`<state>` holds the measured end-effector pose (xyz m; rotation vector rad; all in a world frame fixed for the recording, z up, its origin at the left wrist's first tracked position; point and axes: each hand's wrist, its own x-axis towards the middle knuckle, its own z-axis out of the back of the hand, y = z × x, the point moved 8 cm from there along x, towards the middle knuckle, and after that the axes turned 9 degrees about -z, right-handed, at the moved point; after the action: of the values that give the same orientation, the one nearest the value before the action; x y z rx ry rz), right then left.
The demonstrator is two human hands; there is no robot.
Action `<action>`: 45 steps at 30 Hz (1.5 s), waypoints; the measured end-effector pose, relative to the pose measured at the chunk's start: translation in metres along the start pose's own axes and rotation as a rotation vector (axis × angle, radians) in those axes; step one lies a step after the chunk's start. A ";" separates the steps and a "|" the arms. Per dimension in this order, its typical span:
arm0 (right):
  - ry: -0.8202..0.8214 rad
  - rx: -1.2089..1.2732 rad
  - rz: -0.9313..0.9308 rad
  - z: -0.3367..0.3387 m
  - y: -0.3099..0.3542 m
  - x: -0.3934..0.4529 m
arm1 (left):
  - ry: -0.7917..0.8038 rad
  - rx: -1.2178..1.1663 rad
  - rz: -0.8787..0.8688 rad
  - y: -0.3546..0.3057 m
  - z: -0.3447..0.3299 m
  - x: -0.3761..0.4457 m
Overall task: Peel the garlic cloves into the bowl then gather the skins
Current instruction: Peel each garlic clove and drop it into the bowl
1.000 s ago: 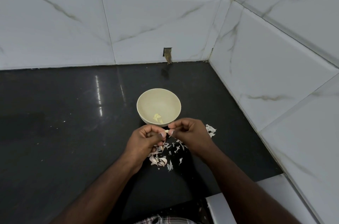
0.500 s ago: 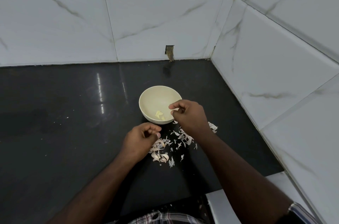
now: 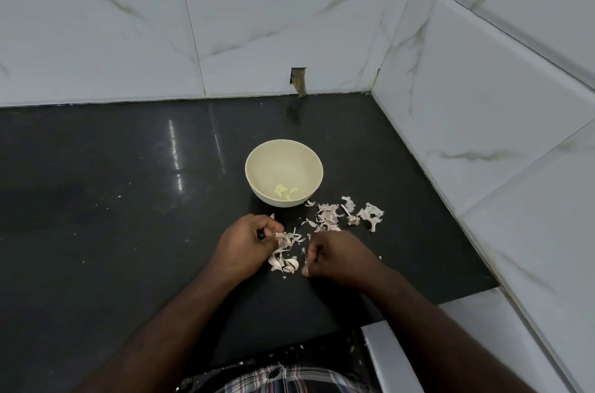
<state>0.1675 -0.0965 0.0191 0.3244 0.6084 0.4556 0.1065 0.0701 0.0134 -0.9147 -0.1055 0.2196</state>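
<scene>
A cream bowl point(image 3: 254, 164) stands on the black counter with a few peeled garlic cloves point(image 3: 285, 192) at its bottom. Just in front of it, my left hand point(image 3: 246, 246) has its fingers curled and pinches a garlic clove point(image 3: 286, 239) with skin on it. My right hand point(image 3: 336, 259) lies beside it with fingers curled down onto the counter; what is under its fingertips is hidden. Between the two hands sit unpeeled cloves point(image 3: 285, 263). Loose skins point(image 3: 328, 215) are scattered to the right of the bowl, as far as a larger piece point(image 3: 372, 214).
The black counter point(image 3: 112, 215) stretches far to the left. White tiled walls point(image 3: 483, 122) close the back and right sides, meeting in a corner. A small notch point(image 3: 298, 80) is cut in the back wall. A white ledge point(image 3: 389, 357) borders the front right.
My right hand went to the bowl from the left hand, then came back down to the counter beside the clove pile. The bowl holds one more clove. My left hand stayed near the pile.
</scene>
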 end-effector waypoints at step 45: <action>-0.204 0.173 0.155 0.008 0.016 -0.002 | -0.167 -0.068 0.040 -0.019 -0.004 -0.028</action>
<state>0.1661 -0.0855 0.0334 0.5784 0.4252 0.5120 0.0833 0.0489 0.0264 -0.9663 -0.2507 0.3316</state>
